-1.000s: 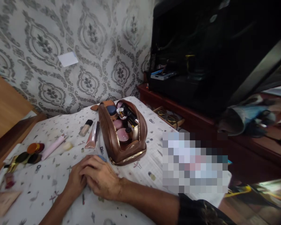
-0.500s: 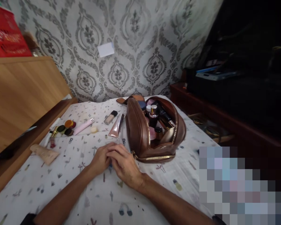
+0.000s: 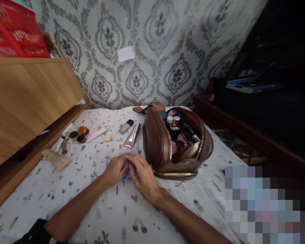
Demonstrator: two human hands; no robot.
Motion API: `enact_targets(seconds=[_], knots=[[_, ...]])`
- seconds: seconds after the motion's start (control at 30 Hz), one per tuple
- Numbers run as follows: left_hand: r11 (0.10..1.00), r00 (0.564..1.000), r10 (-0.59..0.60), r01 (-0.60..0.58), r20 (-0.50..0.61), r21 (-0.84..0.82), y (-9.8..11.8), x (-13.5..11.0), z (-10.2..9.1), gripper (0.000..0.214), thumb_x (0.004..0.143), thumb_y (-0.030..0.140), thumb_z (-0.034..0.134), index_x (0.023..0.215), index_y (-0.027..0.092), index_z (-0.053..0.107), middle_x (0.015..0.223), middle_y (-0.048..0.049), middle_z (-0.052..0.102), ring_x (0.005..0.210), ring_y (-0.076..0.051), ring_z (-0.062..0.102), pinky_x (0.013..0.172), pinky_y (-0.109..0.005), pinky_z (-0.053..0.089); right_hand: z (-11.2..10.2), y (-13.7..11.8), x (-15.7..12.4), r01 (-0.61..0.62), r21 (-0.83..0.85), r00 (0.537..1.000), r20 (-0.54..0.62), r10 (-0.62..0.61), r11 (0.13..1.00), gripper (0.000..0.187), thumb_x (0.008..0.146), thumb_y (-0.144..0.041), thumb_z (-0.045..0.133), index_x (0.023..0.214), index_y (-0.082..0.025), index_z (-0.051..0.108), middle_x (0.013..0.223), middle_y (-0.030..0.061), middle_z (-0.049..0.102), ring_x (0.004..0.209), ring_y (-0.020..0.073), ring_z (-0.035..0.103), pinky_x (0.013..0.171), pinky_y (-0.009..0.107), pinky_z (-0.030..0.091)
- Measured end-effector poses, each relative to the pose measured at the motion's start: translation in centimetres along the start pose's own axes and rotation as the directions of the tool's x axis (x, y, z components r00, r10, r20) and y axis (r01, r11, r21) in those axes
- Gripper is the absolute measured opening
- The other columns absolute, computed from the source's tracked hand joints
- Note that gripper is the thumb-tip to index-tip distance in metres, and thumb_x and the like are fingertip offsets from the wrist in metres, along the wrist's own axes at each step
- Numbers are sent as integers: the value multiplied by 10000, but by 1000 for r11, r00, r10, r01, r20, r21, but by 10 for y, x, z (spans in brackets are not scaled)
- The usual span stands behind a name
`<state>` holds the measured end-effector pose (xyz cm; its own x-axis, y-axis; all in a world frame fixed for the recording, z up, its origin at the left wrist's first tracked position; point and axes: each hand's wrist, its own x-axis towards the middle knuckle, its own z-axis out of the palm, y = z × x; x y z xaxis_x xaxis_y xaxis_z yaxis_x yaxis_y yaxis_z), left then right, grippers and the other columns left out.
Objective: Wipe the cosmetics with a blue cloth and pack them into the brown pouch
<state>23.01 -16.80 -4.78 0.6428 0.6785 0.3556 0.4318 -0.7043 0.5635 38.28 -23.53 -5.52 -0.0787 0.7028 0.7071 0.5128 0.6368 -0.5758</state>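
My left hand point(image 3: 117, 169) and my right hand point(image 3: 144, 176) meet above the patterned sheet, fingers closed together around a small blue thing point(image 3: 126, 163). Most of it is hidden, so its kind does not show. Just right of my right hand stands a brown toiletry bag point(image 3: 155, 142), unzipped, with bottles and tubes inside, among them a silver-capped dark bottle point(image 3: 176, 122). Beyond my hands lie a shiny pink tube point(image 3: 132, 137) and a foundation bottle with a black cap point(image 3: 126, 127).
At the left lie a beige tube point(image 3: 56, 160), a pink tube point(image 3: 97, 134), small jars point(image 3: 82, 130) and a cream-coloured piece point(image 3: 108, 138). A wooden panel point(image 3: 35, 91) borders the left, with a red basket point(image 3: 17, 32) on top. Dark furniture lines the right side.
The view has shifted left, so things appear farther right. My hands stay together, and more of the blue thing shows between my fingers.
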Motion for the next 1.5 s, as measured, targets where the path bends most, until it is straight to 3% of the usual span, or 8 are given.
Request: enact_targets(seconds=[0.33,0.53,0.7,0.83,0.97,1.13,1.3,1.5], knots=[[996,997,-62,64,-41,56,-5,5,-5,249,993,314,409,1008,203,633,900,-51,721,805,-201,673,765,-309,516,1,0,-1,-56,-10,998,-10,56,998,445,922,-62,444,1331,-214,531,1136,107,638,1073,228,616,939,405,559],[912,981,-132,177,-143,370,-34,64,-33,338,1023,305,331,1197,177,591,945,-63,698,906,-227,662,836,-327,496,1,-1,-2,-91,-25,996,22,92,996,468,894,-49,446,1317,-226,541,1077,90,622,1002,220,611,860,370,568],[856,955,-238,291,-175,426,-62,121,-24,414,1007,259,373,1386,123,473,1286,-178,633,1178,-295,607,967,-391,470,1,-1,-3,-100,-46,994,40,102,994,440,877,-46,444,1271,-208,553,1112,95,629,1032,226,601,883,378,563],[811,935,-334,350,-120,469,-70,137,-6,375,982,306,475,1305,124,533,1273,-209,635,1193,-338,598,963,-434,474,1,-1,-3,-99,-63,992,73,104,993,411,883,-57,450,1255,-195,557,1131,103,625,1091,236,579,953,398,544],[805,935,-338,348,-109,481,-71,140,-5,404,968,311,481,1309,98,515,1278,-230,627,1198,-349,596,960,-432,469,-1,-3,-2,-124,-70,985,116,131,990,400,881,-65,464,1252,-174,566,1142,116,619,1104,239,566,971,396,541],[798,909,-397,410,-126,443,-76,136,-22,507,899,397,536,1329,130,520,1064,-164,716,1027,-328,670,874,-403,495,-2,-3,0,-182,-64,971,147,190,981,408,873,-77,490,1264,-169,562,1150,114,609,1134,236,567,999,387,533],[878,911,-378,410,-167,247,-67,98,-40,522,817,481,541,1217,148,589,917,-91,707,849,-279,676,769,-378,523,4,2,0,-362,75,929,110,353,929,407,860,-98,529,1260,-159,566,1147,117,616,964,199,635,871,351,579],[892,902,-417,381,-115,-244,-9,25,-33,493,788,580,617,1083,186,598,987,-69,712,883,-242,689,738,-318,549,16,16,4,-616,432,781,230,580,659,421,992,-328,491,1395,-206,506,1215,110,645,867,166,680,787,329,590]])
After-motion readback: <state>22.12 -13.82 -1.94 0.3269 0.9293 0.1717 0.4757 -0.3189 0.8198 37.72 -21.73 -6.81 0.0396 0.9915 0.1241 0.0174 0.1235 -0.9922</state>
